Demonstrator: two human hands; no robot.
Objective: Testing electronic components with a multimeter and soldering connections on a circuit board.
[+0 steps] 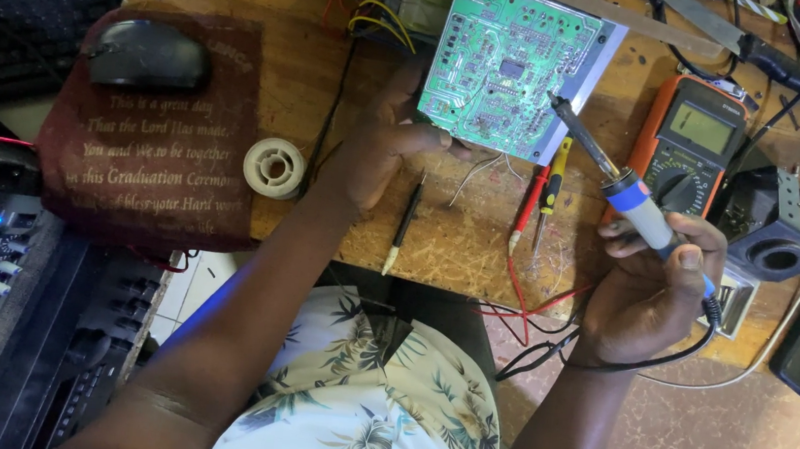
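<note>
Both forearms reach up from the bottom of the view, bare to the elbow. The left hand (384,144) is raised at the wrist, fingers curled in a pinch, thumb pointing right across the front. The right hand (658,271) sits lower and to the right, closed in a pen-like grip, thumb and 2 fingers pressed together near its top.

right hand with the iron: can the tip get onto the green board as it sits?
Probably yes. The right hand holds the soldering iron with its tip already over the circuit board, which the left hand tilts up; nothing lies between.
</note>
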